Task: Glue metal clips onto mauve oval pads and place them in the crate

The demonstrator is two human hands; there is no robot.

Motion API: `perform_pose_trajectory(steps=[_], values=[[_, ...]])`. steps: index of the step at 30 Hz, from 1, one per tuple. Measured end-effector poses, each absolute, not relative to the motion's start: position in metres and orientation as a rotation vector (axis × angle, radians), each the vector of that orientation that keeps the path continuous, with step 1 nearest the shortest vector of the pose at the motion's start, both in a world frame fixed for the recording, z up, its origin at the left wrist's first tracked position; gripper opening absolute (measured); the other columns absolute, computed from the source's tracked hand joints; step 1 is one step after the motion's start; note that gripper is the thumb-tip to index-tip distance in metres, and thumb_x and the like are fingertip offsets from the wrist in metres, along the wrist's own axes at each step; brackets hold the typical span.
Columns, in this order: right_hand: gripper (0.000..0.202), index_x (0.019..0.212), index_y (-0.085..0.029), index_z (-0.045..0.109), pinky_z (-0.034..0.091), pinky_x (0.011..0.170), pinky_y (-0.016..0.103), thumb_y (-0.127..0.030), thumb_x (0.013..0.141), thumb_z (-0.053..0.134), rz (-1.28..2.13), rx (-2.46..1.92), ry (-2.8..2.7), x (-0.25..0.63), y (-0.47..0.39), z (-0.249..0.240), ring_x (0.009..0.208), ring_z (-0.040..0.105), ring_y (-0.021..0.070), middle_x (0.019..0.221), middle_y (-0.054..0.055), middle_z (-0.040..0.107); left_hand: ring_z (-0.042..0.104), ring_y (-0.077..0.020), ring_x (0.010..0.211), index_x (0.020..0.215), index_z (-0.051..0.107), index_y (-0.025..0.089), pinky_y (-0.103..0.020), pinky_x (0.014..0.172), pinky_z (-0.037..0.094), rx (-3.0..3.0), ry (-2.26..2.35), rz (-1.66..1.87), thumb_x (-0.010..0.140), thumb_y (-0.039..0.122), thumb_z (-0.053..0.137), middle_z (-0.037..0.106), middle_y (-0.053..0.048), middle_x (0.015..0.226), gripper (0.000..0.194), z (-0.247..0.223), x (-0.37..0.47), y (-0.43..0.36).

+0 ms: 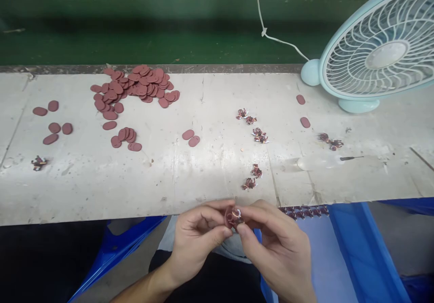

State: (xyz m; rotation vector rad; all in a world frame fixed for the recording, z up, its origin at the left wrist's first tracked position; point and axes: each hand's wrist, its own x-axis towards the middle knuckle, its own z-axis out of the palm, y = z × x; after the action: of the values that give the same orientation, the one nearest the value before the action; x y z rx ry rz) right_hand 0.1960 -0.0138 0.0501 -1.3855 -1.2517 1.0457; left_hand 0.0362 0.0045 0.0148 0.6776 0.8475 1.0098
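Between my two hands, just off the table's front edge, an oval reddish-brown base [228, 217] meets a small painted figurine [237, 218]. My left hand [200, 235] pinches the base by its edge with thumb and fingers. On the other side, my right hand [276, 242] grips the figurine between thumb and forefinger. The figurine touches the face of the base; whether they are joined I cannot tell. Similar figurines [249, 184] lie in small groups on the table beyond my hands. Two loose oval bases [194, 141] rest near the table's middle.
A heap of oval bases [142, 84] lies at the back left of the white table [210, 172]. A light-blue fan [386, 54] stands back right. A clear bottle with a dark tip [320, 162] lies right. A blue bin [369, 249] with rows of figurines sits below right.
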Motion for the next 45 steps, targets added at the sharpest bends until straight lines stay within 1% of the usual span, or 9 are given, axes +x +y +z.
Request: perform_pose_trajectory(steps=[5,16,23,30,36,38,41,43,45], values=[[0.033,0.110,-0.032,0.074,0.062,0.069,0.024,-0.008,0.088,0.067,1.158,-1.327,-1.187,0.199,-0.010,0.049,0.079,0.072,0.0142,0.091,0.001,0.075,0.075,-0.0200,0.106,0.085,0.083,0.025,-0.026,0.096,0.059,0.722,0.883,1.013,0.079,0.007,0.079,0.080,-0.005,0.115,0.019,0.011,0.035,0.001],[0.028,0.106,-0.032,0.075,0.061,0.069,0.023,-0.011,0.089,0.068,1.201,-1.272,-1.052,0.191,-0.009,0.047,0.079,0.072,0.0144,0.088,-0.001,0.073,0.077,-0.0205,0.102,0.082,0.083,0.025,-0.028,0.092,0.062,0.701,0.893,1.069,0.079,0.008,0.081,0.080,-0.005,0.114,0.018,0.016,0.039,0.003],[0.026,0.105,-0.031,0.075,0.060,0.071,0.024,-0.010,0.090,0.068,1.191,-1.239,-1.008,0.189,-0.010,0.043,0.081,0.071,0.0147,0.088,0.001,0.073,0.076,-0.0208,0.105,0.083,0.083,0.026,-0.027,0.095,0.061,0.746,0.905,1.082,0.079,0.006,0.080,0.080,-0.005,0.115,0.020,0.021,0.039,0.007],[0.018,0.105,-0.029,0.075,0.061,0.076,0.026,-0.018,0.093,0.068,1.255,-1.203,-0.894,0.190,-0.009,0.041,0.085,0.073,0.0151,0.094,0.002,0.076,0.074,-0.0226,0.109,0.085,0.082,0.025,-0.030,0.094,0.061,0.865,0.937,1.111,0.081,0.007,0.078,0.079,-0.006,0.117,0.020,0.022,0.043,0.007],[0.011,0.101,-0.028,0.076,0.064,0.068,0.029,-0.026,0.092,0.071,1.188,-1.192,-0.632,0.217,-0.024,0.027,0.079,0.073,0.0171,0.091,0.003,0.076,0.070,-0.0272,0.118,0.108,0.079,0.032,-0.044,0.104,0.057,1.354,0.985,1.009,0.083,0.013,0.076,0.072,-0.006,0.132,0.031,0.028,0.027,0.038],[0.008,0.096,-0.026,0.077,0.064,0.063,0.030,-0.028,0.088,0.075,1.080,-1.267,-0.528,0.239,-0.037,0.019,0.075,0.074,0.0189,0.090,0.005,0.076,0.068,-0.0264,0.121,0.113,0.078,0.030,-0.046,0.110,0.052,1.734,1.128,0.970,0.087,0.016,0.071,0.073,-0.006,0.131,0.030,0.029,0.012,0.071],[0.016,0.091,-0.023,0.077,0.063,0.058,0.030,-0.030,0.078,0.084,0.895,-1.421,-0.391,0.275,-0.058,0.002,0.068,0.074,0.0198,0.087,0.006,0.077,0.060,-0.0304,0.132,0.126,0.072,0.021,-0.052,0.116,0.044,2.260,1.273,0.757,0.092,0.018,0.059,0.066,-0.012,0.141,0.036,0.026,-0.011,0.130],[0.023,0.091,-0.021,0.076,0.063,0.056,0.030,-0.031,0.073,0.087,0.794,-1.513,-0.316,0.296,-0.073,-0.010,0.064,0.073,0.0189,0.082,0.005,0.076,0.054,-0.0314,0.138,0.126,0.071,0.019,-0.052,0.115,0.045,2.487,1.229,0.519,0.093,0.014,0.046,0.063,-0.011,0.145,0.041,0.022,-0.022,0.164],[0.029,0.092,-0.020,0.075,0.063,0.056,0.030,-0.033,0.071,0.088,0.714,-1.594,-0.267,0.314,-0.089,-0.022,0.063,0.072,0.0176,0.079,0.004,0.075,0.056,-0.0307,0.136,0.125,0.070,0.016,-0.049,0.113,0.047,2.628,1.154,0.350,0.093,0.013,0.040,0.064,-0.011,0.143,0.044,0.019,-0.029,0.183]])
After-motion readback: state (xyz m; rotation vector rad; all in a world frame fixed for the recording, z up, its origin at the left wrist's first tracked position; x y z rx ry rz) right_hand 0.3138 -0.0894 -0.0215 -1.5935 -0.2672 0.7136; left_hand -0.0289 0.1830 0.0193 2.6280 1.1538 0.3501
